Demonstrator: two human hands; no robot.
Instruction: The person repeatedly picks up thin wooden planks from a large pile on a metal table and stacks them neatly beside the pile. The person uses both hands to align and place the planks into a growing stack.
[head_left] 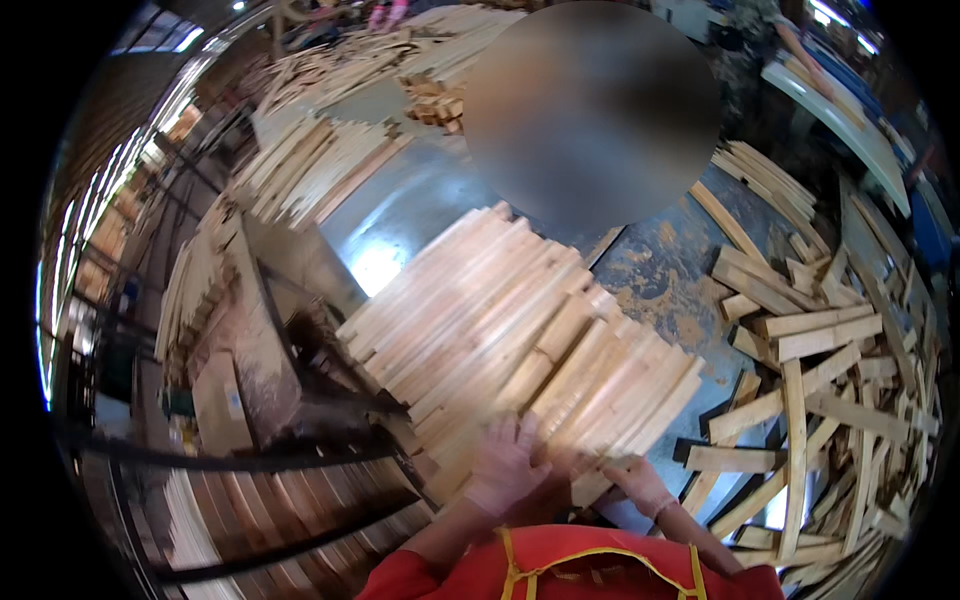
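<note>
A wide row of pale wooden strips lies side by side on the metal table in front of me. My left hand, in a thin pale glove, rests on the near ends of the strips with its fingers apart. To its right, my right hand has its fingers bent around the near end of a wooden strip at the row's edge. Motion blurs the strips near both hands. A few darker strips stand a little higher than those around them.
Loose offcuts lie in a jumbled heap at the right. More strips are stacked at the far left of the metal table. Dark rack bars cross over stacked boards at the lower left. A blurred disc hides the far middle.
</note>
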